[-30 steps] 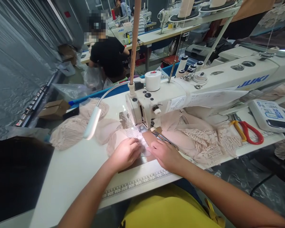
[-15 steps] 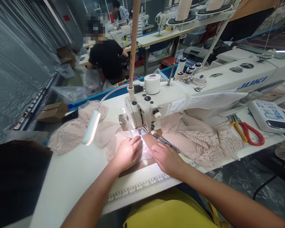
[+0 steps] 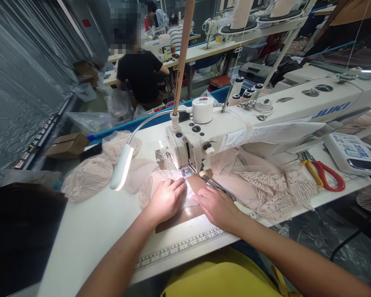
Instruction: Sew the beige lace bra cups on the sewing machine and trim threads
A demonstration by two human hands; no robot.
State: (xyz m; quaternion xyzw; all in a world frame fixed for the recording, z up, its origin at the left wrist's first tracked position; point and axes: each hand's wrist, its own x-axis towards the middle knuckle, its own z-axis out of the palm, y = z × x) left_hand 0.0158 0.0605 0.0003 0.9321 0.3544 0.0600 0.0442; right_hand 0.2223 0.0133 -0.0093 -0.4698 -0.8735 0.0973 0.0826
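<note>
A piece of pale pink lace fabric lies under the needle area of a white sewing machine, lit by a lamp. My left hand rests on the fabric just left of the presser foot, its fingers stretched out and pressing flat. At the near right corner of the fabric, my right hand has its fingers closed in a pinch on the edge. A pair of metal snips or tweezers lies just beyond my right hand, partly covered by it.
Bundles of beige lace lie on the left, with more lace cloth on the right. Scissors with red and yellow handles lie near a white box. The lamp hangs beside the machine head. Another person sits beyond.
The view has shifted slightly, so the machine appears a little farther right. Both hands keep nearly the same place on the fabric.
</note>
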